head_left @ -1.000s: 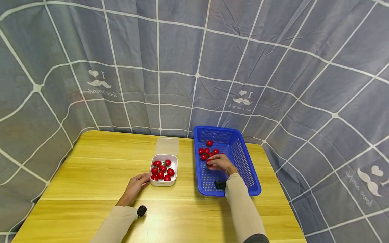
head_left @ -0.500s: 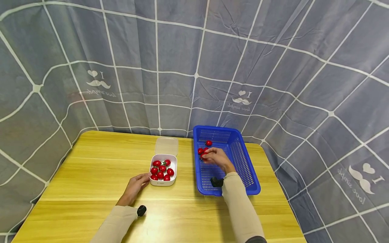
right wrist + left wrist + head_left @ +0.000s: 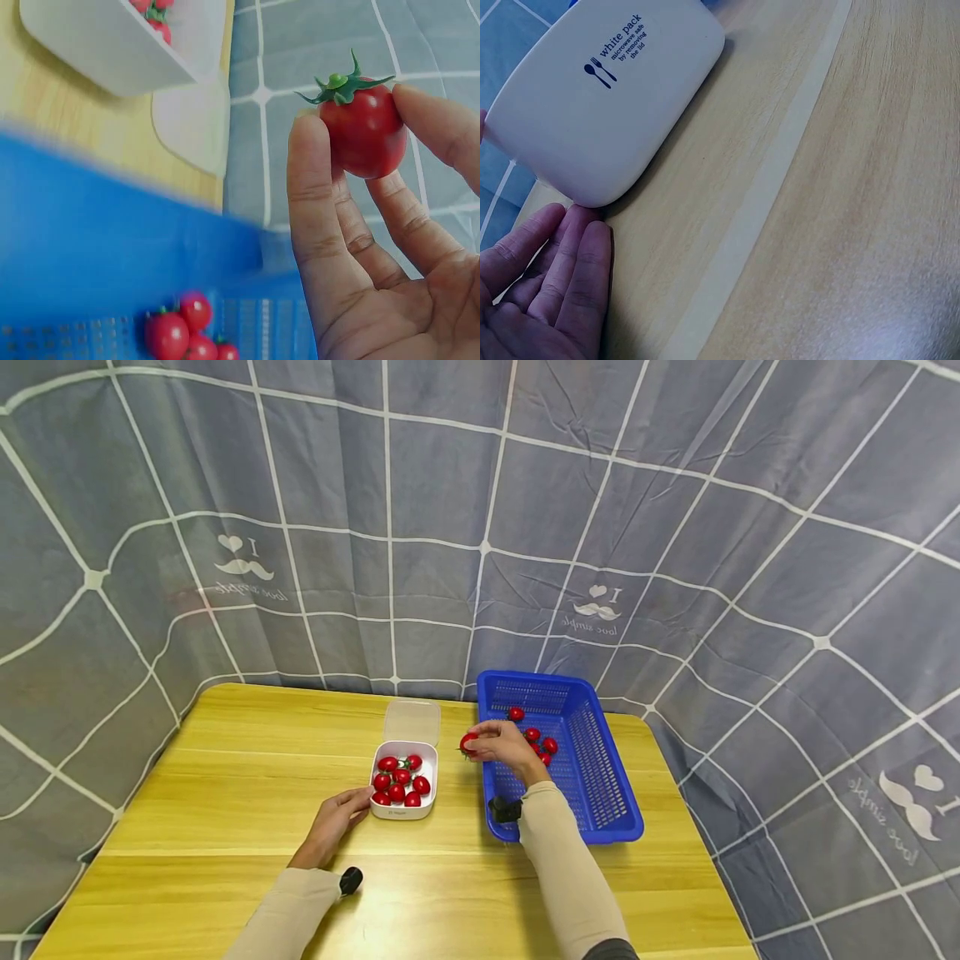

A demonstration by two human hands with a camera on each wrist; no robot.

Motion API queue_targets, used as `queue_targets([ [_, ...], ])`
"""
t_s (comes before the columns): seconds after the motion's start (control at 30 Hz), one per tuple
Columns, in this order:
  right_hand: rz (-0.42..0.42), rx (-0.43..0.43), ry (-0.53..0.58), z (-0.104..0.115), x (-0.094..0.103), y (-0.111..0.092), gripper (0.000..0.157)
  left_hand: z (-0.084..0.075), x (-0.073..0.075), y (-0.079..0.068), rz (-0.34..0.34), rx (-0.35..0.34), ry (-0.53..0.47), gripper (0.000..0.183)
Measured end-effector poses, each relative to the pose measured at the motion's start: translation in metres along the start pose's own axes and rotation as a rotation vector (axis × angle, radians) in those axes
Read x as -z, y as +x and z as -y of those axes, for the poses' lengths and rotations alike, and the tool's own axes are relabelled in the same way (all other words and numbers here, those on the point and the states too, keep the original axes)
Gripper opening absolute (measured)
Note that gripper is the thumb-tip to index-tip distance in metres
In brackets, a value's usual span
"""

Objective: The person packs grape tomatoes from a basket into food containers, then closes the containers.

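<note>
My right hand (image 3: 504,747) holds a red cherry tomato (image 3: 367,131) with a green stem between thumb and fingertips. In the head view this hand is over the left rim of the blue basket (image 3: 618,777), the tomato just outside it. My left hand (image 3: 335,822) touches the near left corner of the white box (image 3: 403,814) with its fingers mostly straight. The left wrist view shows its fingertips (image 3: 592,232) right at the box's lower corner. Several red tomatoes (image 3: 396,792) lie inside the box, and its pale lid (image 3: 412,722) lies folded back.
More tomatoes (image 3: 550,745) lie in the basket, some partly behind my right hand. Both containers stand on the yellow wooden table (image 3: 262,760), the box left of the basket. A grey-blue checked curtain (image 3: 435,568) hangs round the table's back and sides.
My right hand has moved left from inside the basket, bringing a tomato out past its left rim. My left hand stays against the box.
</note>
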State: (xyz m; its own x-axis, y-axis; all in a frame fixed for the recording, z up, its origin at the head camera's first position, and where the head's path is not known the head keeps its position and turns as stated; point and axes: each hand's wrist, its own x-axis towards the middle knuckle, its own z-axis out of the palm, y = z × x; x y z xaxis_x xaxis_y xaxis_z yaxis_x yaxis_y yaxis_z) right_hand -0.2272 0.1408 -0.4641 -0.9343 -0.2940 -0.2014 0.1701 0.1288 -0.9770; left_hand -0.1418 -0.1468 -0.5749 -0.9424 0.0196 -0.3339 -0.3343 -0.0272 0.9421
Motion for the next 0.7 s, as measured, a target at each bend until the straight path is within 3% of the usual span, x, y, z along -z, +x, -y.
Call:
queue_targets([
  [0.33, 0.092, -0.011, -0.012, -0.005, -0.029, 0.011, 0.036, 0.001, 0.000, 0.000, 0.011, -0.014, 0.006, 0.066],
  [0.7, 0.106, -0.065, -0.053, -0.020, -0.055, 0.015, 0.031, 0.001, -0.001, 0.001, 0.000, -0.001, -0.001, 0.063],
])
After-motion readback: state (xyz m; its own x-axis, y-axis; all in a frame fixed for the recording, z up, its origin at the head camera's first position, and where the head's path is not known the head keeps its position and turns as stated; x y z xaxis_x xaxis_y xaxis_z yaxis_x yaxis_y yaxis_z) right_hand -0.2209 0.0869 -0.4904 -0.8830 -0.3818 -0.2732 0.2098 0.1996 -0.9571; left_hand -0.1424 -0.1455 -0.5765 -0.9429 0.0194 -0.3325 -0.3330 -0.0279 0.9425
